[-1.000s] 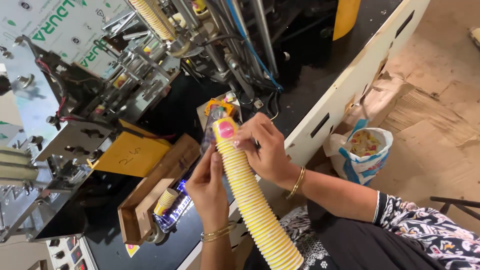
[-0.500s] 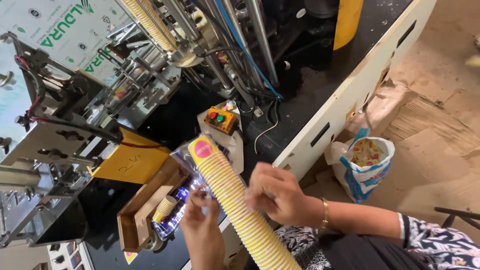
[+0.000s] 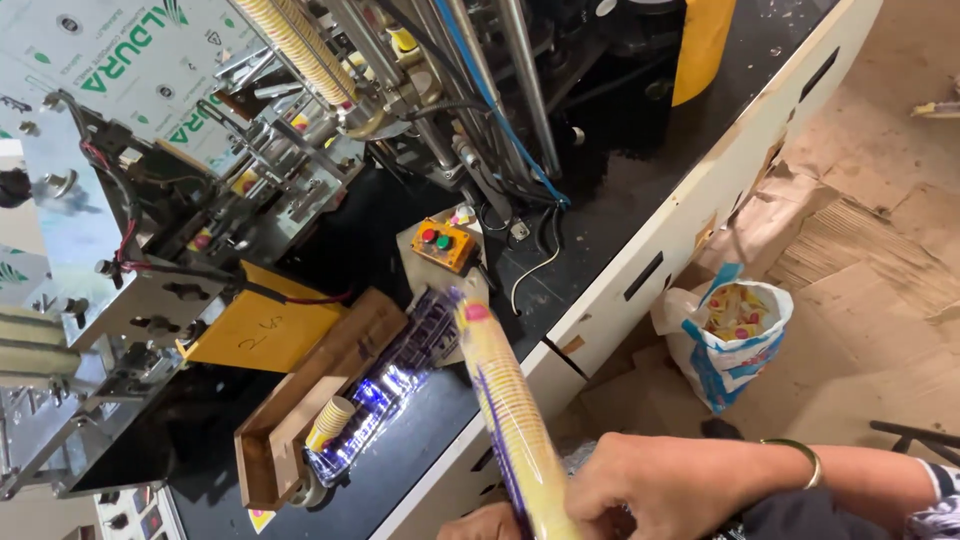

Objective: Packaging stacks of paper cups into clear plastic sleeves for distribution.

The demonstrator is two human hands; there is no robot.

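Note:
A long stack of nested yellow paper cups (image 3: 505,410) slants up from the bottom edge, blurred by motion, its pink-tipped top near a small control box. My right hand (image 3: 655,485) grips the lower part of the stack, a bangle on its wrist. Only the top of my left hand (image 3: 490,522) shows at the bottom edge, against the stack's base; its grip is hidden. A clear plastic sleeve (image 3: 385,395) with blue print lies on the machine bed beside the stack.
A cup-making machine (image 3: 300,150) fills the left and top. An orange button box (image 3: 445,245), a yellow board (image 3: 265,330) and a wooden chute (image 3: 300,410) holding one cup (image 3: 330,420) sit on the black bed. A sack (image 3: 730,335) of cups stands on flattened cardboard at right.
Both hands drew down and back toward the bottom edge with the cup stack. The stack's top slid away from the button box, and the view shifted so the left hand is almost out of frame.

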